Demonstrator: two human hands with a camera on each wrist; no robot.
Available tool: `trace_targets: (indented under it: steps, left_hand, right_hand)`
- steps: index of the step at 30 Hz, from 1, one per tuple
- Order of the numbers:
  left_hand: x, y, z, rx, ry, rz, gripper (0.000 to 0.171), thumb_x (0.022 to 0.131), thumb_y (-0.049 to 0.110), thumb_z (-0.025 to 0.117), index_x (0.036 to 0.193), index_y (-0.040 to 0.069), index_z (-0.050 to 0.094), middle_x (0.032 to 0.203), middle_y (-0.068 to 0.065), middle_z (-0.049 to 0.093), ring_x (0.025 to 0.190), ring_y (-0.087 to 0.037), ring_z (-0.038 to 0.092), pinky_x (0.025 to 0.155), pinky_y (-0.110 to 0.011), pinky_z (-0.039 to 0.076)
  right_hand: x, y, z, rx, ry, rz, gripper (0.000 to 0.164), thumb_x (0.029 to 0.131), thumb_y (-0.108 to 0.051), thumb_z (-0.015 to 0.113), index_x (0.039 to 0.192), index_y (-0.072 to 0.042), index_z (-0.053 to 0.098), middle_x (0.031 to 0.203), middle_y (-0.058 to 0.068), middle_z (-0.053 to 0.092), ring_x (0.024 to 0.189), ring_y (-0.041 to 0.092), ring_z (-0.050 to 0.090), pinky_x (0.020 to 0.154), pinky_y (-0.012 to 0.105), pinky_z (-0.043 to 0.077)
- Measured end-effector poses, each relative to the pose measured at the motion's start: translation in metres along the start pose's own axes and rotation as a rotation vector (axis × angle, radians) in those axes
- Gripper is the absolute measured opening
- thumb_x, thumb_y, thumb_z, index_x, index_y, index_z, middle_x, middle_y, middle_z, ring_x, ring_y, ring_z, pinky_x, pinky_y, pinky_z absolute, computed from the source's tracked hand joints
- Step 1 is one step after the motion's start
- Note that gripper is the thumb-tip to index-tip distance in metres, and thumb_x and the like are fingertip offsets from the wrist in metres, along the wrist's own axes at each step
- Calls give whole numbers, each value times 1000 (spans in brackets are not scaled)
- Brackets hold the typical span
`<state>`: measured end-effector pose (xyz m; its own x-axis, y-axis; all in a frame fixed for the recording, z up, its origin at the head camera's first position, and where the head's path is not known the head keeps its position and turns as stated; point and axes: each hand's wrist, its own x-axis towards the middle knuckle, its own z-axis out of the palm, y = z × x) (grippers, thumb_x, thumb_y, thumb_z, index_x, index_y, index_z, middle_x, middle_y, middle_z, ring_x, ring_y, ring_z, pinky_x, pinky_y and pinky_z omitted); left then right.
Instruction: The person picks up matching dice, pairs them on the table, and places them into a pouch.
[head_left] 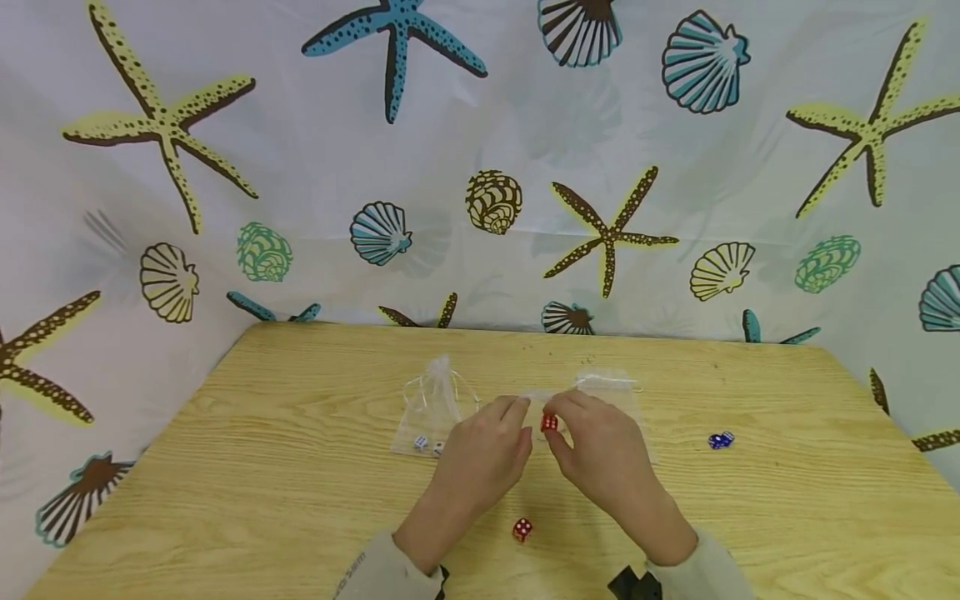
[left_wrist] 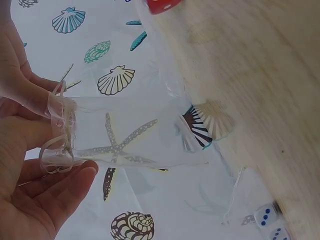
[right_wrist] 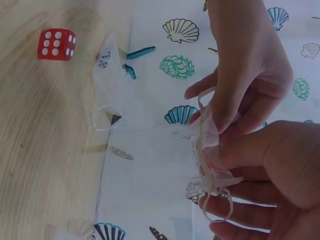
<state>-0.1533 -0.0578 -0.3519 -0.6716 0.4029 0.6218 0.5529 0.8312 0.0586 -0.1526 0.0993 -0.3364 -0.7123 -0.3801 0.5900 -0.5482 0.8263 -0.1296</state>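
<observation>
My left hand pinches the rim of a sheer drawstring bag, which hangs below the fingers in the left wrist view. Between thumb and fingertips, my right hand holds a red die. The right wrist view shows the right hand's thumb and fingers at the gathered mouth of that bag, where the fabric partly hides what they hold. A second red die lies on the table between the forearms.
To the left lies a sheer bag with white dice in it. Another sheer bag lies flat behind the right hand. Blue dice sit farther right on the wooden table. A patterned curtain hangs behind.
</observation>
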Motion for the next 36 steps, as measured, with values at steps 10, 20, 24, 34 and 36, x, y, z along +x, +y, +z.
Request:
trace_targets:
  steps: [10, 20, 24, 34, 36]
  left_hand:
    - [0, 1, 0, 40, 23, 13, 30, 78, 11, 76, 105, 1, 69, 99, -9, 70, 84, -18, 70, 59, -26, 56]
    - [-1, 0, 0, 59, 9, 14, 30, 79, 12, 75, 107, 2, 68, 102, -10, 70, 86, -19, 70, 56, -26, 55]
    - [-1, 1, -1, 57, -8, 6, 28, 79, 11, 73, 106, 2, 69, 103, -10, 70, 86, -19, 70, 55, -27, 55]
    - [-1, 2, -4, 72, -129, -36, 29, 81, 13, 70, 109, 4, 69, 110, -9, 69, 91, -20, 70, 56, -28, 56]
    - [0, 2, -4, 78, -154, -39, 29, 82, 14, 70, 110, 5, 68, 111, -9, 69, 92, -20, 69, 57, -28, 56]
  right_hand:
    - [0, -1, -4, -14, -66, 50, 21, 73, -9, 79, 91, -9, 69, 94, 1, 69, 68, 14, 63, 51, 25, 49]
    - [1, 0, -5, -11, -73, 69, 23, 74, -9, 79, 94, -9, 69, 97, 2, 69, 76, 18, 67, 53, 29, 52]
    - [0, 1, -5, -14, -84, 73, 22, 74, -10, 80, 93, -9, 69, 97, 2, 69, 76, 17, 67, 53, 29, 52]
    - [-2, 0, -2, -13, -110, 76, 21, 74, -14, 80, 91, -10, 69, 95, 1, 69, 73, 16, 65, 53, 27, 51]
    - [-3, -1, -2, -6, -115, 76, 21, 74, -14, 80, 91, -10, 69, 95, 1, 69, 72, 15, 64, 52, 25, 49]
